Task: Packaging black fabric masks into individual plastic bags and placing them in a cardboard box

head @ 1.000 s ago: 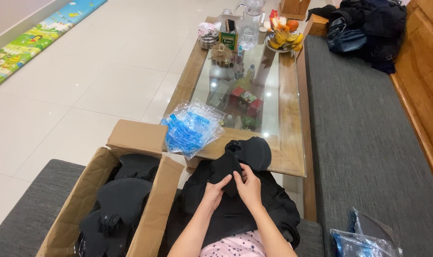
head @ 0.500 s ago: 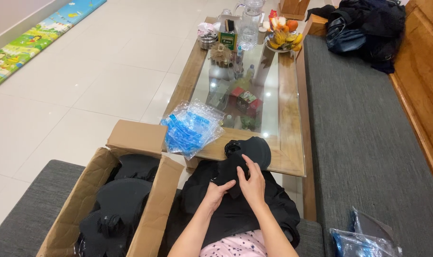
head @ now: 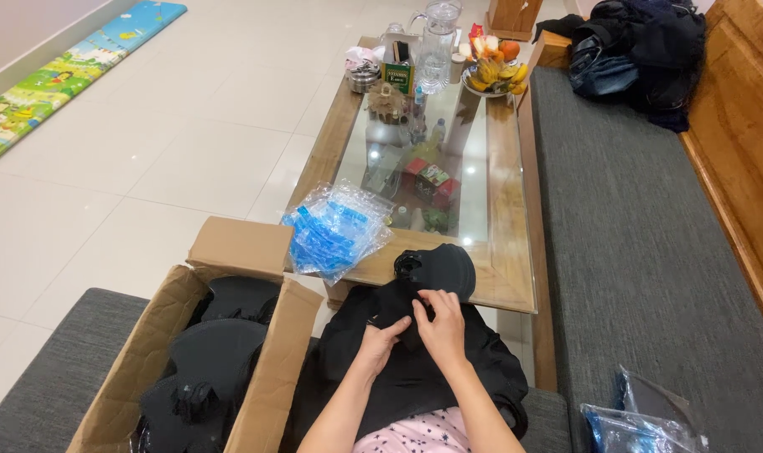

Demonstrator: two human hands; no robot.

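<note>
A black fabric piece (head: 415, 369) lies across my lap, with a rounded black cap-like part (head: 442, 267) resting on the table edge. My left hand (head: 380, 340) pinches the black fabric near its middle. My right hand (head: 442, 325) grips the fabric just beside it, fingers curled down over the cloth. Both hands touch each other over the fabric. To my left stands an open cardboard box (head: 256, 369) holding more black fabric items (head: 204, 361).
A stack of clear plastic bags with blue print (head: 335, 228) lies on the glass-topped wooden table (head: 506, 252). A jug, fruit bowl and small items crowd its far end. Dark clothes (head: 641, 46) sit on the grey bench cushion (head: 650, 252). More plastic bags (head: 641, 415) are at my right.
My hands have shifted slightly on the black fabric; the right hand moved down and closed over it next to the left hand.
</note>
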